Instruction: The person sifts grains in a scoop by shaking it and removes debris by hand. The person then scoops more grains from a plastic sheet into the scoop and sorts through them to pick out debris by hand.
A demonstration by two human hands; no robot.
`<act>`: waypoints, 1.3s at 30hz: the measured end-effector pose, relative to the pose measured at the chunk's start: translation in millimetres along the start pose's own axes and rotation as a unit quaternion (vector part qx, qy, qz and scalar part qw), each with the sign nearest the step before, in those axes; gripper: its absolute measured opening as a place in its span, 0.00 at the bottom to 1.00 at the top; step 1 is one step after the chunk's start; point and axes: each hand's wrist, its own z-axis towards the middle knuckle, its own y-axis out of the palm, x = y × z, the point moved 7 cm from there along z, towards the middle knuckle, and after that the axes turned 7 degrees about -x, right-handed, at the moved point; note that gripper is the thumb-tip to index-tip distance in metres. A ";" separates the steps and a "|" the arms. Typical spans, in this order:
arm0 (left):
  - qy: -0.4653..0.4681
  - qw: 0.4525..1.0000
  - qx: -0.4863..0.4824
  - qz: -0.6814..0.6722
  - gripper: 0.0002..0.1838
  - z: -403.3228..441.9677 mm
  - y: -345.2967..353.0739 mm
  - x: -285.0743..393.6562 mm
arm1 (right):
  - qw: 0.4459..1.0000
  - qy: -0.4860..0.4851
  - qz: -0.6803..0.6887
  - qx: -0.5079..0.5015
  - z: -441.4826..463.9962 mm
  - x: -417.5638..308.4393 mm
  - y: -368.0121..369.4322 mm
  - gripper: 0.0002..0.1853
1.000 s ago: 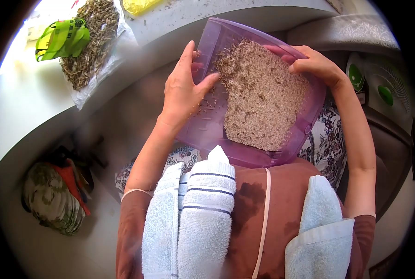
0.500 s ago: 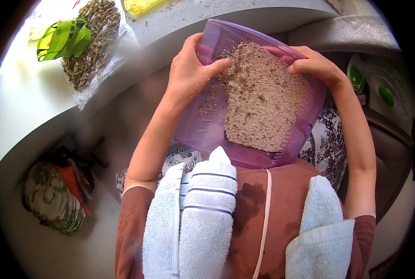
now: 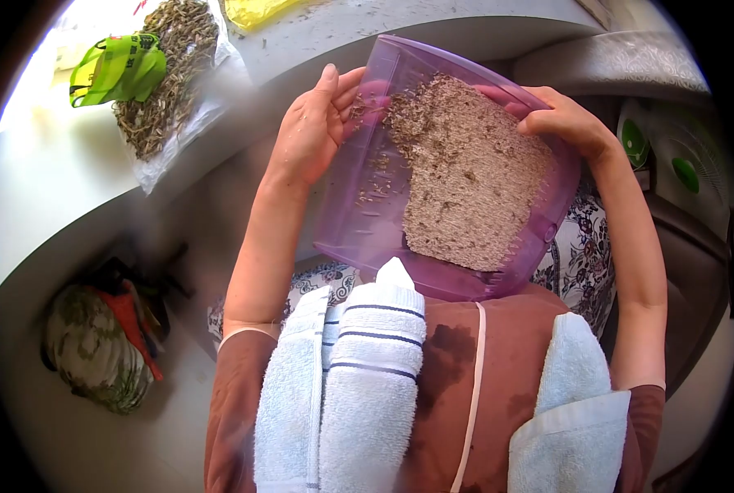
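A see-through purple plastic tray [image 3: 346,226] is tilted in front of my chest, its near edge by my brown shirt. A broad layer of pale small seeds [image 3: 478,185] lies in it, mixed with dark bits. Darker chaff [image 3: 408,115] gathers at the upper left of the layer, and scattered bits lie toward the left side. My right hand [image 3: 568,123] grips the upper right rim, thumb on top and fingers seen through the plastic underneath. My left hand [image 3: 311,127] is at the upper left edge, thumb raised and fingers extended against or just beyond the rim.
On the white counter [image 3: 46,189] at left, dried plant pieces [image 3: 174,74] lie on clear plastic beside a green bag [image 3: 120,70]. A yellow bag [image 3: 256,10] is farther back. A patterned bundle [image 3: 96,349] rests below. Towels [image 3: 375,386] hang over my shirt; a fan [image 3: 683,160] stands right.
My left hand has moved left off the seed layer to the tray's edge, its thumb now lifted. More dark bits lie near that edge. The tray shifts slightly right; my right hand keeps its grip.
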 end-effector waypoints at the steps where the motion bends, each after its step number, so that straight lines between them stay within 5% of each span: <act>1: -0.004 1.000 -0.003 -0.003 0.25 -0.2 -2.6 -0.4 | 1.000 0.001 0.001 -0.003 1.0 1.0 -1.1 0.34; 8: -0.003 0.989 0.022 0.149 0.23 -4.1 -6.3 4.0 | 0.999 0.034 -0.001 -0.011 6.5 -0.3 2.9 0.40; 14: -0.027 0.991 0.028 0.132 0.22 -1.1 -7.8 1.8 | 0.999 0.046 -0.026 -0.007 4.8 -0.2 0.5 0.42; 17: 0.021 0.960 0.028 0.279 0.22 -0.6 1.1 8.8 | 0.998 0.052 -0.032 -0.010 4.7 0.3 0.5 0.42; 26: -0.062 0.994 -0.003 0.090 0.21 3.7 -23.6 6.3 | 1.000 -0.003 0.021 -0.008 3.6 0.7 4.6 0.37; 32: -0.040 0.964 -0.004 0.262 0.19 -0.7 -21.9 8.4 | 1.000 0.002 -0.004 -0.006 4.8 -1.1 2.8 0.37; 35: -0.055 0.974 0.004 0.218 0.19 4.0 -35.1 4.3 | 1.000 0.003 -0.004 -0.008 5.6 -3.6 2.9 0.38; 39: 0.014 0.957 0.116 0.267 0.17 0.3 -49.2 11.4 | 1.000 0.005 0.001 -0.009 6.7 0.0 -0.7 0.38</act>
